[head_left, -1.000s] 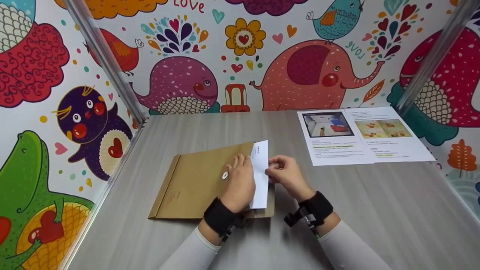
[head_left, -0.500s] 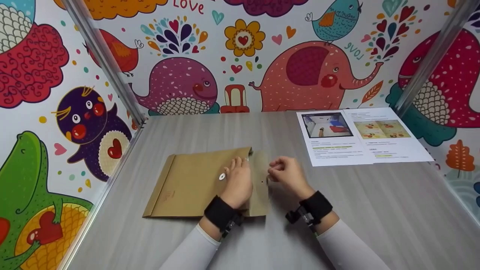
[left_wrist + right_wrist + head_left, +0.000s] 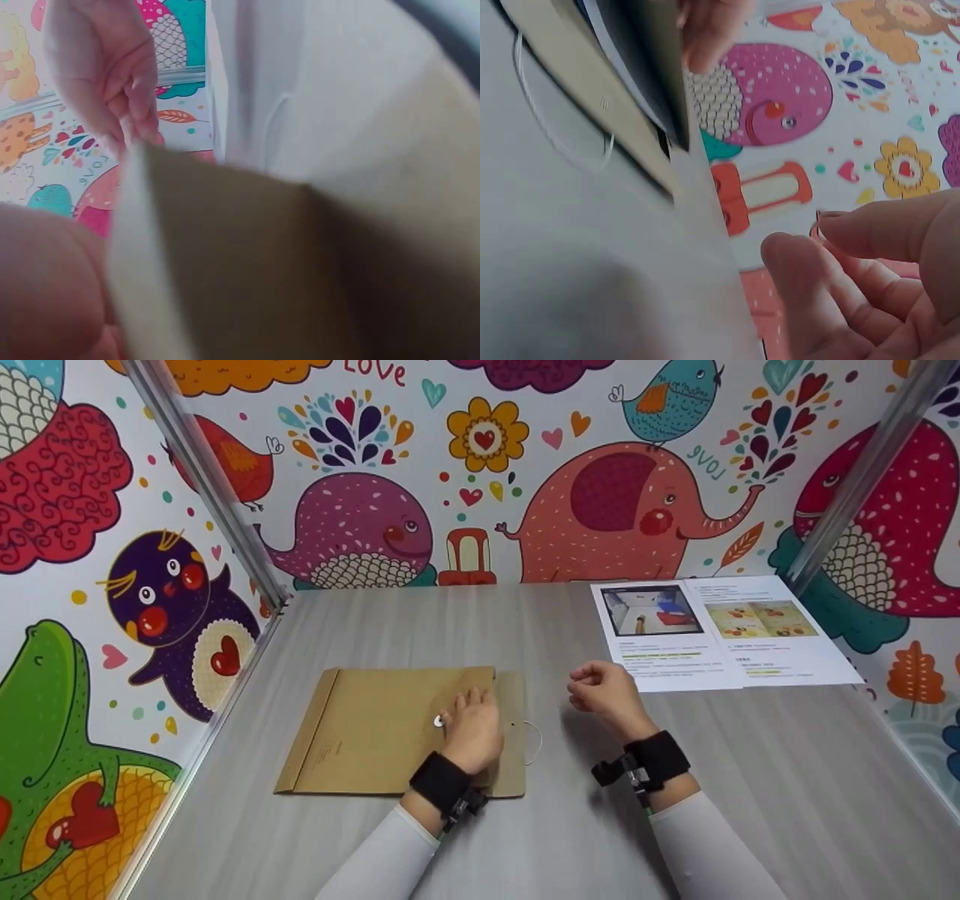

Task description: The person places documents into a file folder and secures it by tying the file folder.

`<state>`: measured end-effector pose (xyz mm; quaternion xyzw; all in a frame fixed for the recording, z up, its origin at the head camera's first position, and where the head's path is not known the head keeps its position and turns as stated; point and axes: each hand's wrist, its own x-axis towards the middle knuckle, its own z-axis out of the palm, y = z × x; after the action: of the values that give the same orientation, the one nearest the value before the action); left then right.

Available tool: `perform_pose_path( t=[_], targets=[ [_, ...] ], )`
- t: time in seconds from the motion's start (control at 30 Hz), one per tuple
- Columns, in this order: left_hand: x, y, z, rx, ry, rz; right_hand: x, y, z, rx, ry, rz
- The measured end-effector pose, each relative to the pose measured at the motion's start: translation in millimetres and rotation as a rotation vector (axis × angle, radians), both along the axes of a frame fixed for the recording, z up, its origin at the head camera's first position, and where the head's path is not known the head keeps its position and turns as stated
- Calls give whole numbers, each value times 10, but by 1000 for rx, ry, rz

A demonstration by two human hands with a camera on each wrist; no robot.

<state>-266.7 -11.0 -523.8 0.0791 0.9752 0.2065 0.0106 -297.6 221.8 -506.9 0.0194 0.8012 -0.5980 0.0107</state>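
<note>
A brown kraft paper file envelope (image 3: 375, 727) lies flat on the table, its flap (image 3: 512, 769) spread out to the right. A white round button (image 3: 439, 721) sits on its front, and a thin white string (image 3: 538, 744) loops from the flap's edge. My left hand (image 3: 474, 731) rests on the envelope near its mouth, fingers extended. In the right wrist view the mouth gapes a little, and a pale edge (image 3: 626, 64) shows inside. To the right, my right hand (image 3: 609, 697) hovers apart from the envelope, fingers loosely bent, with nothing visible in them.
Two printed sheets, a left one (image 3: 667, 667) and a right one (image 3: 795, 660), lie at the back right of the table (image 3: 420, 622). Walls with cartoon animals and metal posts (image 3: 202, 480) enclose the back and sides.
The white paper sticking out of the envelope has gone down inside it. My right hand has drawn away to the right. The envelope has shifted slightly left and lies flatter under my left hand.
</note>
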Motion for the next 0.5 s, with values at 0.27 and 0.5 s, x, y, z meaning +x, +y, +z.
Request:
perform_pose_path(
  t=[0.27,0.5],
  targets=[
    [5,72,-19,47,9,15,-107,509,-52,271,13,-61],
    [2,115,-14,97,38,-33,-136,957,-125,510,11,-243]
  ],
)
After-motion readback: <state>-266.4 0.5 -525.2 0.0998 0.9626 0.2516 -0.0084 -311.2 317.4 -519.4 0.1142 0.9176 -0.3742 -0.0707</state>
